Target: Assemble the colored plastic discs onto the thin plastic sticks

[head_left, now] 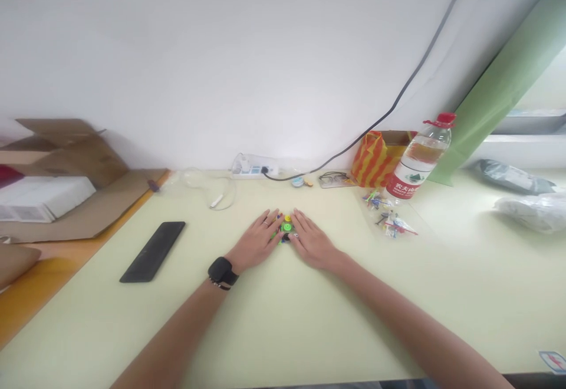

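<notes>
On the tabletop, a small cluster of colourful plastic pieces (287,227) lies between my two hands. Yellow, green and black round parts show in it; their exact kind is too small to make out. My left hand (257,239), with a ring, a black watch and a bracelet at the wrist, rests at the cluster's left side, fingers stretched out. At the right side lies my right hand (313,241), its fingers also extended and touching or almost touching the pieces. The fingers partly hide the cluster's edges.
A tilted water bottle (418,159) and bags of small colourful parts (393,223) are to the right, near a striped bag (374,159). A black flat slab (153,251) lies left. Behind are a power strip (254,168) and glasses (335,177); an opened carton (88,159) is far left.
</notes>
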{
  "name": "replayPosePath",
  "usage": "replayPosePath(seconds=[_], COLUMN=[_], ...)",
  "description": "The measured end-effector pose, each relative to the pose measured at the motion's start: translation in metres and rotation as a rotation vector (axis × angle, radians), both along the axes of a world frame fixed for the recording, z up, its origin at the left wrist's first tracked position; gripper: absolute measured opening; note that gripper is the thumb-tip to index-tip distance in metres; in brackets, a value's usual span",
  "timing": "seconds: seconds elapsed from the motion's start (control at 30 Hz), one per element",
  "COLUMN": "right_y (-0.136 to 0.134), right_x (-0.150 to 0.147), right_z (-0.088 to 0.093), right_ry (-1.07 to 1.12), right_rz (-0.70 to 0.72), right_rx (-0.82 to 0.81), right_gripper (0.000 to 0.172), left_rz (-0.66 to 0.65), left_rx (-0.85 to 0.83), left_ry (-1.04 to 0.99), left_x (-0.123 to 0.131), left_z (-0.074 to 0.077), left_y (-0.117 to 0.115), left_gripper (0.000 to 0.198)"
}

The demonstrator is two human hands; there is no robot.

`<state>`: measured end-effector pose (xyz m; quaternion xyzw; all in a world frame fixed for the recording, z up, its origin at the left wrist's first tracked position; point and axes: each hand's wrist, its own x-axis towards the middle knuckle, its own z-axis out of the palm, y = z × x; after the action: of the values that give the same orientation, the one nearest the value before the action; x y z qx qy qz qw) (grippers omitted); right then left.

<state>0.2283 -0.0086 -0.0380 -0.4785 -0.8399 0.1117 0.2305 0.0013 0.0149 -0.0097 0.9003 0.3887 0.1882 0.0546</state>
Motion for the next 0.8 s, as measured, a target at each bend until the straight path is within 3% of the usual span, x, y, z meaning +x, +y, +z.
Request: replayPosePath(seconds=[0.27,0.4,0.5,0.63,0.73,0.8], right_y=[-0.001,-0.003,0.0,0.001,-0.01,-0.02], right_x=[-0.028,-0.009,0.04,0.139,0.205,0.233], right_z=[0.006,0.015,0.022,0.023,0.013,0.004], right_ry=[0.016,0.06,0.091,0.026,-0.123,-0.208], right_rz=[0.029,0.026,-0.148,-0.538,-0.795,-0.915], right_rx=[-0.03,0.006,0.121,0.245,0.215,0.133], right_gripper=[0.07,0.068,0.061,0.047,0.048,0.052], left_rz=[0.018,0.094,0.153,0.208,0.201,0.194], left_rx=[-0.054,-0.086,-0.134,-0.194,-0.191,-0.199], left_ry=[-0.024,-0.039,-0.05,-0.016,0.021,0.035], left_x=[-0.021,-0.023,-0.032,-0.046,-0.049,-0.047], left_z=[0.0,0.002,0.003,0.0,-0.003,0.0], left_y=[-0.003,-0.005,-0.004,0.001,0.003,0.002], left_gripper=[0.055,0.058,0.061,0.076,0.082,0.081])
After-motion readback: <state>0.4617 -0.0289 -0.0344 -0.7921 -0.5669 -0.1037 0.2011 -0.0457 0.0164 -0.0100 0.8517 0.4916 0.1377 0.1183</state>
